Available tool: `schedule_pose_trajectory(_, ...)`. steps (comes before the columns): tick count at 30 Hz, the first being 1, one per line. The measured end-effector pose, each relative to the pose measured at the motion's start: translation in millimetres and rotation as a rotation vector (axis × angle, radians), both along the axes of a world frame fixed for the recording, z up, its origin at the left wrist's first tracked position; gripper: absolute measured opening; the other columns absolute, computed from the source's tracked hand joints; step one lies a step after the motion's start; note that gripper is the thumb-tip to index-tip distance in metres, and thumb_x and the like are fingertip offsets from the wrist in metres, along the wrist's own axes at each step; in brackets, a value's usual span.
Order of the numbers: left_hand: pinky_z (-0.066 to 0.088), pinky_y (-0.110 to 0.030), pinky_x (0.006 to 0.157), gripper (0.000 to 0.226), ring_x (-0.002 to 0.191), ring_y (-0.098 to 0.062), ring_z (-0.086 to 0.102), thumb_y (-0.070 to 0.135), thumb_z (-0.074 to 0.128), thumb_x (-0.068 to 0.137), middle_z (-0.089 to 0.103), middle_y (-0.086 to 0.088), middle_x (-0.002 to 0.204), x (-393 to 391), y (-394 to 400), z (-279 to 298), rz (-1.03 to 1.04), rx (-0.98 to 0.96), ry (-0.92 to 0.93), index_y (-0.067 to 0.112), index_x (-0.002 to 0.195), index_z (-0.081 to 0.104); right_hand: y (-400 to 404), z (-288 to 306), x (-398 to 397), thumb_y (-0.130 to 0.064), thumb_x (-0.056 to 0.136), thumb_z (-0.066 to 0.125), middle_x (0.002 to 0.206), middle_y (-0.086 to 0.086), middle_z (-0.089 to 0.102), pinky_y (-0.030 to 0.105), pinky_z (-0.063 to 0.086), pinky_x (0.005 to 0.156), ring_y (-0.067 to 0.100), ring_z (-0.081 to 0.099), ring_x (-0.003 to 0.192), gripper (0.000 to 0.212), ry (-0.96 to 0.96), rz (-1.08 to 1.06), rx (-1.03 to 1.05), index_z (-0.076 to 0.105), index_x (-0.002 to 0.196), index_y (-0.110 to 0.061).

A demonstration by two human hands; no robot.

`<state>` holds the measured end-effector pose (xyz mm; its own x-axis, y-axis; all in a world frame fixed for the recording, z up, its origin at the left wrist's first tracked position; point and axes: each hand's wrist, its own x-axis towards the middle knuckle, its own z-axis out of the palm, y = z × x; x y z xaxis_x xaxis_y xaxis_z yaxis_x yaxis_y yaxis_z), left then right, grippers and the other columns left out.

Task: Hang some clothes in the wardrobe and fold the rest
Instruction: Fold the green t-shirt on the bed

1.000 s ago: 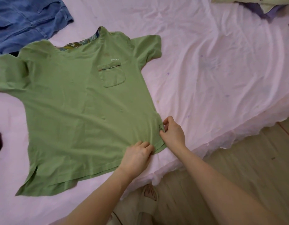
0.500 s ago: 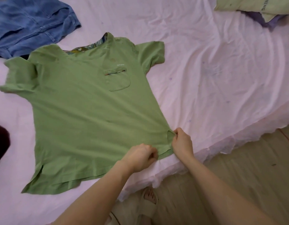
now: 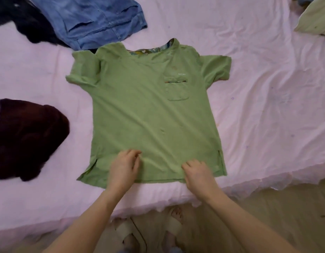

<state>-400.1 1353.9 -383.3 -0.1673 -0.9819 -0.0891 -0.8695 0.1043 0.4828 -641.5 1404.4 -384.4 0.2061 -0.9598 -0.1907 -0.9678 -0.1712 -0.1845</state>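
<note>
A green short-sleeved T-shirt (image 3: 148, 114) with a chest pocket lies spread face up on the pink bed sheet (image 3: 267, 88), its hem toward me. My left hand (image 3: 124, 168) rests on the cloth near the hem, left of centre, fingers curled loosely and apart. My right hand (image 3: 199, 173) lies on the hem right of centre, fingers bent down onto the fabric. Neither hand visibly pinches the cloth. The shirt's left sleeve is folded over itself.
Blue denim garment (image 3: 96, 19) lies at the top left, overlapping a black garment (image 3: 30, 24). A dark maroon garment (image 3: 24, 136) is bunched at the left. A pale green pillow (image 3: 315, 19) sits top right. The bed edge and wooden floor (image 3: 285, 216) are below, with my sandalled feet.
My hands let go of the shirt's right hem corner and moved left onto the middle of the hem. The shirt now lies straight and flatter, and my view has shifted.
</note>
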Motion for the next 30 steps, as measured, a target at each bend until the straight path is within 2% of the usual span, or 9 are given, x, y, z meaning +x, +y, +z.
schedule_pose_trajectory(2,0.045,-0.04,0.084,0.023,0.099,-0.03,0.054,0.013,0.057,0.09,0.06,-0.01,0.108,47.1,-3.3,3.6,0.368,-0.009,-0.002,0.01,0.112,0.064,-8.7,0.6,52.2,-0.009,0.057,0.072,0.074,0.003,0.059,0.031,0.045,0.055,0.026,0.058,0.066,0.026,-0.192,0.073,0.028,0.061,0.079,-0.015)
schedule_pose_trajectory(5,0.046,-0.041,0.088,0.031,0.105,-0.029,0.056,0.023,0.05,0.091,0.059,-0.01,0.118,109.8,-12.9,-5.2,0.687,0.227,0.049,0.012,0.119,0.06,-21.4,-1.2,127.7,-0.008,0.068,0.064,0.085,0.005,0.06,0.034,0.048,0.063,0.026,0.057,0.077,0.025,-0.336,0.12,0.036,0.061,0.093,-0.012)
schedule_pose_trajectory(10,0.049,-0.034,0.076,0.034,0.091,-0.018,0.059,0.036,0.068,0.08,0.061,0.005,0.102,146.6,-10.1,-17.3,0.426,0.4,0.05,0.023,0.109,0.058,-33.2,-11.7,210.8,-0.013,0.069,0.065,0.09,0.005,0.056,0.038,0.049,0.067,0.027,0.055,0.083,0.024,-0.293,0.11,0.111,0.058,0.092,-0.014)
schedule_pose_trajectory(12,0.046,-0.032,0.069,0.031,0.085,-0.018,0.058,0.028,0.066,0.079,0.061,0.007,0.093,147.3,-6.2,-18.8,0.328,0.416,0.065,0.024,0.106,0.054,-34.7,-13.2,225.9,-0.016,0.061,0.074,0.085,0.004,0.056,0.036,0.047,0.061,0.027,0.056,0.078,0.031,-0.189,0.091,0.132,0.057,0.087,-0.015)
schedule_pose_trajectory(16,0.035,-0.021,0.059,0.019,0.07,-0.011,0.05,0.002,0.057,0.078,0.054,0.006,0.077,169.9,-3.4,-17.0,0.315,0.29,0.325,0.016,0.09,0.056,-37.9,-21.0,245.0,-0.009,0.052,0.077,0.076,0.004,0.054,0.031,0.039,0.052,0.026,0.054,0.066,0.036,-0.05,0.054,0.132,0.054,0.079,-0.014)
schedule_pose_trajectory(19,0.03,-0.018,0.057,0.03,0.065,-0.004,0.042,-0.01,0.054,0.069,0.043,0.011,0.071,189.8,1.5,-5.2,0.357,0.154,0.357,0.014,0.086,0.056,-40.6,-26.5,251.6,-0.003,0.069,0.066,0.078,0.009,0.054,0.036,0.04,0.053,0.031,0.054,0.07,0.019,-0.132,0.023,0.171,0.053,0.082,-0.01)
schedule_pose_trajectory(22,0.036,-0.03,0.054,0.034,0.064,-0.012,0.047,-0.008,0.054,0.07,0.045,0.009,0.079,204.0,11.5,2.3,0.306,0.098,0.157,0.018,0.091,0.055,-36.8,-24.4,258.5,-0.009,0.083,0.054,0.087,0.012,0.054,0.04,0.04,0.063,0.033,0.054,0.08,0.007,-0.225,0.112,0.224,0.053,0.09,-0.008)
schedule_pose_trajectory(25,0.034,-0.03,0.046,0.027,0.07,-0.022,0.053,0.001,0.066,0.072,0.052,0.0,0.093,209.4,19.9,-4.9,0.091,-0.005,-0.112,0.018,0.093,0.06,-31.4,-22.2,261.5,-0.015,0.088,0.052,0.091,0.01,0.056,0.035,0.035,0.064,0.03,0.054,0.085,0.01,-0.191,0.173,0.247,0.056,0.094,-0.008)
schedule_pose_trajectory(30,0.035,-0.033,0.072,0.04,0.091,-0.025,0.05,0.0,0.067,0.06,0.06,-0.006,0.111,200.1,17.0,-15.6,-0.228,-0.202,-0.235,0.014,0.097,0.065,-22.8,-22.6,253.9,-0.027,0.075,0.066,0.087,0.005,0.054,0.04,0.044,0.066,0.028,0.052,0.08,0.021,-0.127,0.156,0.211,0.054,0.087,-0.014)
